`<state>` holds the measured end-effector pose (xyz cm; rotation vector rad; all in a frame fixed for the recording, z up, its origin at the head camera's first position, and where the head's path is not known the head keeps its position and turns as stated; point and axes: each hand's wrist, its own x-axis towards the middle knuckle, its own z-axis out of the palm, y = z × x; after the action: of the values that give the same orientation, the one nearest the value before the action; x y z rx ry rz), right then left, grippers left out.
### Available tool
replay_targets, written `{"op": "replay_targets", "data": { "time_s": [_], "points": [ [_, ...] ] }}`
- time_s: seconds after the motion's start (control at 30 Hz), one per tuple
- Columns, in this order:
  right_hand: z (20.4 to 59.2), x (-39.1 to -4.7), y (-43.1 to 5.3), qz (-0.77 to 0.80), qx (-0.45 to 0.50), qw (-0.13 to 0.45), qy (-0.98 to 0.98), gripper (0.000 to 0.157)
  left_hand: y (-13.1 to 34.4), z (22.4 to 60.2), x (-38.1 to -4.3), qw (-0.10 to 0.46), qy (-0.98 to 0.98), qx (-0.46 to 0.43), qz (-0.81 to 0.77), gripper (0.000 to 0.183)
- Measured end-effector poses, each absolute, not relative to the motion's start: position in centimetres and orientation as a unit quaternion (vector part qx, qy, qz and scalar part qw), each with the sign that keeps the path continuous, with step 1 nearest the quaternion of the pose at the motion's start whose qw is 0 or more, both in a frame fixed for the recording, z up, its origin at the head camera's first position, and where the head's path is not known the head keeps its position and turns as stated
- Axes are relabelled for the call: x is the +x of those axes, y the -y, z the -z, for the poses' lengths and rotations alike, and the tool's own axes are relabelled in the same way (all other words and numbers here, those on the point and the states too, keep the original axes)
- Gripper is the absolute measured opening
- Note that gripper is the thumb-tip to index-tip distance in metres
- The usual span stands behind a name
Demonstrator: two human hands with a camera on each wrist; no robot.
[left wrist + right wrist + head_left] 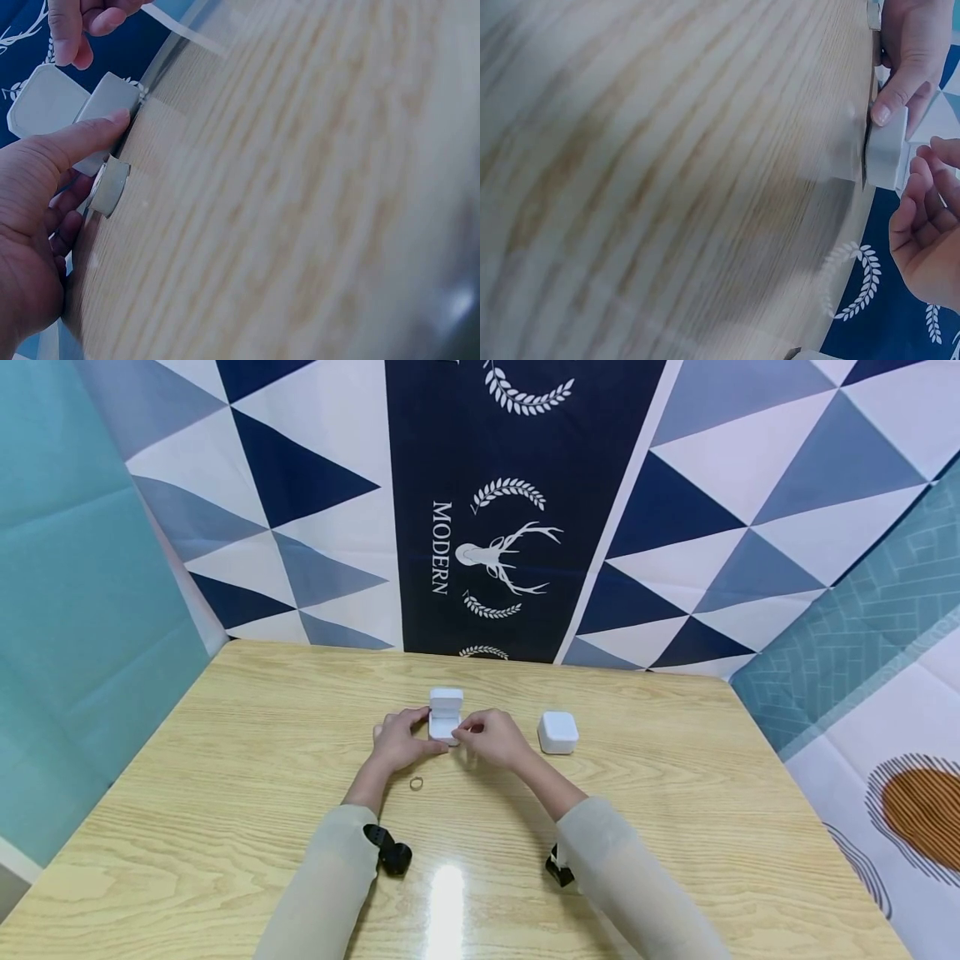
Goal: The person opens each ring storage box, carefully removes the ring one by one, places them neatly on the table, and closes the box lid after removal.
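A small white ring box (446,718) stands with its lid raised near the middle of the table. My left hand (400,743) grips it from the left, the thumb (97,135) along its front and the other fingers behind. My right hand (491,737) is at the box's right side, thumb and fingertips (924,154) drawn together close to its opening. Whether a small thing is between those fingertips is hidden. On the wood in front of my left hand lies a thin gold-coloured ring (416,783). A pale ring-like band (112,186) shows near the box in the left wrist view.
A shut white box (558,732) stands on the wooden table (660,827), right of my right hand. Something small and pale (377,732) peeks out left of my left hand. A patterned cloth (322,510) hangs behind the table's far edge.
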<state>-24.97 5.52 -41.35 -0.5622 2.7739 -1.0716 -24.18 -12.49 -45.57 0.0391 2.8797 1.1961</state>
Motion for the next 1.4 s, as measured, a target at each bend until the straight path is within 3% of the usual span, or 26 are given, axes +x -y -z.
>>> {"op": "replay_targets", "data": {
  "time_s": [0.53,1.4],
  "points": [
    [41.5,-25.5,-5.9,0.407,-0.139,0.018,-0.903,0.016,12.6,45.8,-24.3,0.011,-0.924,0.015,-0.382,0.076],
    [41.2,-26.6,-5.4,0.524,-0.063,0.021,-0.849,0.030,12.6,45.8,-24.4,0.018,-0.925,0.009,-0.381,0.076]
  ]
}}
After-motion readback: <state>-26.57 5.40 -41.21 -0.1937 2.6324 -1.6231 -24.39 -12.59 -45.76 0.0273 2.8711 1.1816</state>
